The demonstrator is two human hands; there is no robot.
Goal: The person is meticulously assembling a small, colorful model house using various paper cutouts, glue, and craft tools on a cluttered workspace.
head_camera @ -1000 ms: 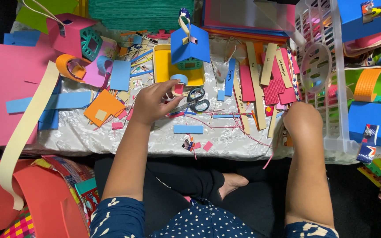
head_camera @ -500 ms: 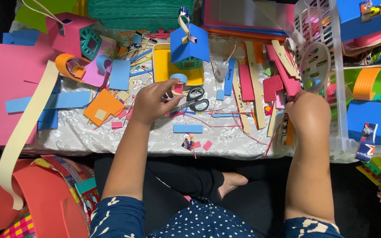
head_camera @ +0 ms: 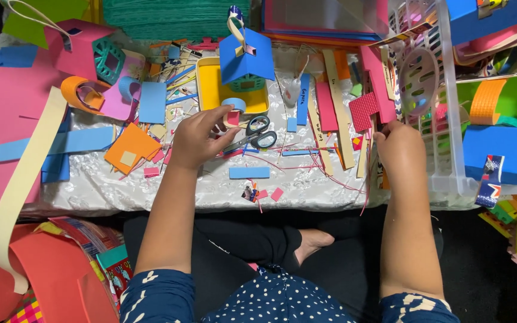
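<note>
left hand (head_camera: 201, 136): pinches small pink scrap (head_camera: 233, 118), beside scissors (head_camera: 257, 133) | right hand (head_camera: 397, 149): grips pink foam piece (head_camera: 371, 103), table's (head_camera: 306, 188) right edge

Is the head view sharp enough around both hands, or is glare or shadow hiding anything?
Head view: evenly lit and sharp around the left hand, scissors and right hand; mild sheen on the silvery table cover, no blown-out glare; the lap below the table edge falls dark; the white basket bends slightly near the frame edge.

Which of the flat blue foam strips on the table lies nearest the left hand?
The short light-blue foam strip just below the left hand; the long blue strip lies farther left.
</note>
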